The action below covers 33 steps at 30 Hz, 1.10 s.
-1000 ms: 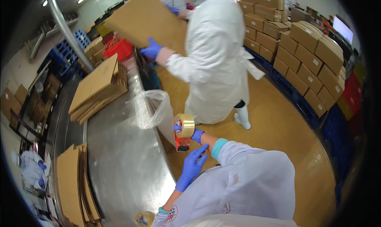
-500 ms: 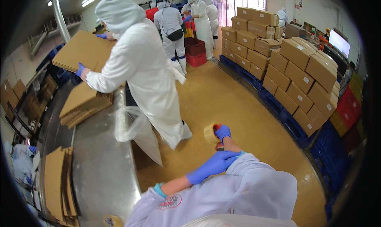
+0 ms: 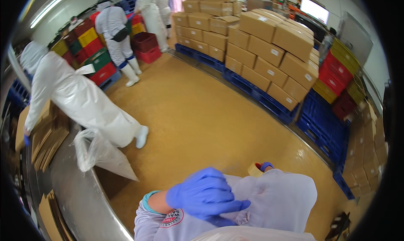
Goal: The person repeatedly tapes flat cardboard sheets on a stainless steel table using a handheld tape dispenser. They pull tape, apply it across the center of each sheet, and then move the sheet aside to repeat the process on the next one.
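My left hand (image 3: 202, 194), in a blue glove, lies across my chest beside my right sleeve (image 3: 277, 197). Its fingers are stretched out and it holds nothing. Beyond that sleeve a bit of my right hand (image 3: 267, 166) shows, also gloved in blue. It grips a tape dispenser, whose roll of yellowish tape (image 3: 254, 170) pokes out past the arm. The sleeve hides most of these fingers and the dispenser's handle.
On the left, a co-worker (image 3: 84, 91) in white leans over flat cardboard (image 3: 49, 142) on a metal table (image 3: 80, 186). A plastic bag (image 3: 107, 157) hangs at its edge. Stacked boxes (image 3: 265, 51) stand on blue pallets (image 3: 261, 93) across the floor. Coloured crates (image 3: 334, 72) are at right.
The view has swung right. My left hand has come back from my right forearm toward my chest. The tape dispenser has drawn closer to me, partly behind my sleeve. The co-worker bends lower.
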{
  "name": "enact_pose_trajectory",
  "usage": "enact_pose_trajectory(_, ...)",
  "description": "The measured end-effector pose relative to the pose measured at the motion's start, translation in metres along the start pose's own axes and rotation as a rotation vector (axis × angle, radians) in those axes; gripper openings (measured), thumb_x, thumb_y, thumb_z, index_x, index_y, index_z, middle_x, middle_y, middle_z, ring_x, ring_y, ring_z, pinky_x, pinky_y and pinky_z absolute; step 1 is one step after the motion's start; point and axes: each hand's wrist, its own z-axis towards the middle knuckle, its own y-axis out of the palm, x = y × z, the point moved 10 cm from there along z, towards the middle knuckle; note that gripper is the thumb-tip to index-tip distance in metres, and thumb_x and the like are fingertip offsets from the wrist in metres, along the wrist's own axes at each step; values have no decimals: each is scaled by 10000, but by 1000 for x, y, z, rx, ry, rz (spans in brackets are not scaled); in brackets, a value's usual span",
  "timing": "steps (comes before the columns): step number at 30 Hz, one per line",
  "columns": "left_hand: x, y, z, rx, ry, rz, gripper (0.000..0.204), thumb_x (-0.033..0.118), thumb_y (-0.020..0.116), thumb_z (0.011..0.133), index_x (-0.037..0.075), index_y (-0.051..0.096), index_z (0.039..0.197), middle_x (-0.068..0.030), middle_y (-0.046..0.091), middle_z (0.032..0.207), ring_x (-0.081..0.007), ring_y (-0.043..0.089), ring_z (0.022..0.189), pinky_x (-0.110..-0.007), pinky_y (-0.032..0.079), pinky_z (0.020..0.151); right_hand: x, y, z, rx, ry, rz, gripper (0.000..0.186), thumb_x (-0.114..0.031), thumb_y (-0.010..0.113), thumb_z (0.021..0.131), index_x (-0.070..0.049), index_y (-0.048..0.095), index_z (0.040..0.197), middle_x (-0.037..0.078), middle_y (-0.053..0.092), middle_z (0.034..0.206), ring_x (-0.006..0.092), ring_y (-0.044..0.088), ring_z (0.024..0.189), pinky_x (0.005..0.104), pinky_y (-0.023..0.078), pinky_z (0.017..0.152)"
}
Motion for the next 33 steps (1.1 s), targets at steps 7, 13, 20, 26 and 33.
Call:
enact_pose_trajectory(7, 4, -4, 25, 267, 210, 6, 183, 163, 658, 641, 150, 686, 821, 31, 515, 713, -93, 500, 665, -208, 386, 579, 96, 97, -33, -29, 193, 187, 630, -637, 389, 758, -122, 599, 1055, 152, 577, 1074, 340, 518, 1033, 410, 430, 837)
enact_pose_trajectory(13, 5, 9, 41, 257, 227, -4, 222, 197, 684, 637, 152, 686, 854, 30, 480, 675, -104, 490, 653, -222, 398, 585, 30, 47, -60, -137, 62, 253, 547, -576, 418, 778, -147, 584, 1074, 134, 564, 1108, 325, 515, 1046, 404, 433, 836)
enact_pose_trajectory(20, -61, 51, 38, 72, -95, 145, 220, 270, 699, 684, 165, 674, 875, 13, 521, 676, -115, 505, 613, -253, 411, 600, -5, 46, -27, -120, -38, 293, 550, -550, 396, 808, -117, 576, 1097, 125, 545, 1150, 304, 510, 1065, 393, 415, 857)
enact_pose_trajectory(26, -266, 185, -229, 37, -1180, -31, 398, 278, 618, 758, 49, 572, 1080, -162, 605, 791, -312, 571, 693, -373, 459, 624, -32, 61, -34, -221, -8, 603, 363, -373, 502, 766, -126, 624, 1001, 103, 612, 1028, 265, 580, 937, 396, 449, 772)
enact_pose_trajectory(33, -101, 238, -666, -814, -1954, 137, 393, 363, 536, 769, 43, 601, 989, -178, 616, 911, -334, 590, 864, -404, 469, 720, -69, 30, -74, -273, -160, 368, 360, -360, 560, 742, -160, 610, 1036, 83, 603, 1056, 243, 575, 963, 386, 452, 786)
